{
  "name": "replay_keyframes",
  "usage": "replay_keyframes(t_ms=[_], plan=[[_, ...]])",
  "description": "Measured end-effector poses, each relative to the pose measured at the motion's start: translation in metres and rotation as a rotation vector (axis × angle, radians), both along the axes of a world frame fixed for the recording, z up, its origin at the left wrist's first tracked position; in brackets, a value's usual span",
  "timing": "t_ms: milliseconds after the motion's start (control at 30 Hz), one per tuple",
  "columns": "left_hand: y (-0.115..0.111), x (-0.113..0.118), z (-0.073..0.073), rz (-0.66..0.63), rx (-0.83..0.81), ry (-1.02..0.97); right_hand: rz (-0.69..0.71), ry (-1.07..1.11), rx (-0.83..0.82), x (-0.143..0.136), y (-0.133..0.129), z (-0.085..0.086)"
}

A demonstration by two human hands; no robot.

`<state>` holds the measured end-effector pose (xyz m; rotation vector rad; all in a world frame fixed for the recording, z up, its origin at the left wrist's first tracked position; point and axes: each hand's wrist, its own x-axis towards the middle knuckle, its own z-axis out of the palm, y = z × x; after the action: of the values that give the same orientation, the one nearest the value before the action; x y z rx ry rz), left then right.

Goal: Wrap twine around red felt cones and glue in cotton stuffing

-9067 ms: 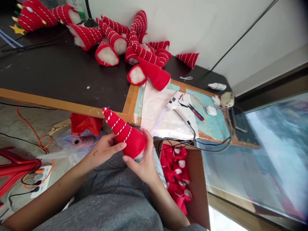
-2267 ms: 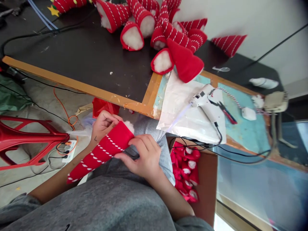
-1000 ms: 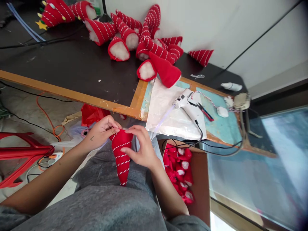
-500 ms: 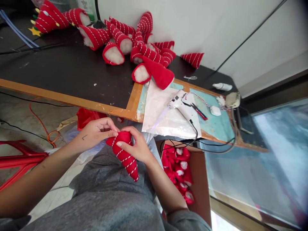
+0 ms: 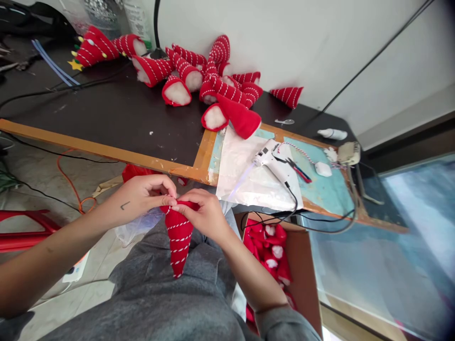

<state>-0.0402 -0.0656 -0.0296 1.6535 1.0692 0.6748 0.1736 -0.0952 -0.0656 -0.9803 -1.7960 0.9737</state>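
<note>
While its pointy end hung down over the person's gray clothes (image 5: 159, 303), the red cone (image 5: 179, 239) with white cord around it was held up by its wide end, just in front of the counter's front edge. The fingers of the left hand (image 5: 151, 194) were pinched on the left side of that wide end, with the thumb pressed on the near side. The fingers of the right hand (image 5: 204, 210) were clamped on the right side and hid part of the top. The tips of both hands met close together in the middle, so it was hard to tell if they touched each other.

The left arm reached in from the left, and the right arm came up from the low right. Both wrists were bent in toward the cone.

Below the front edge, near the right end of the counter (image 5: 117, 118), stood an open brown box (image 5: 302, 270). It held lots of red cloth pieces (image 5: 261, 241), some with white fluff showing, and the right arm covered a bit of it. A see-through bag (image 5: 138, 225) lay under the left arm. At the counter's back left corner stood a see-through tub (image 5: 112, 31) with shiny silver stuff in it.
</note>
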Motion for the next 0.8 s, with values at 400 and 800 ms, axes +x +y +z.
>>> replay_keyframes(t_ms=[400,800], plan=[[0.007,0.013,0.01,0.016,-0.027,0.048,-0.003,-0.08,0.056,0.005,0.005,0.011],[-0.001,0.019,0.023,0.07,0.057,0.349,-0.088,-0.462,0.199,0.021,-0.001,0.041]])
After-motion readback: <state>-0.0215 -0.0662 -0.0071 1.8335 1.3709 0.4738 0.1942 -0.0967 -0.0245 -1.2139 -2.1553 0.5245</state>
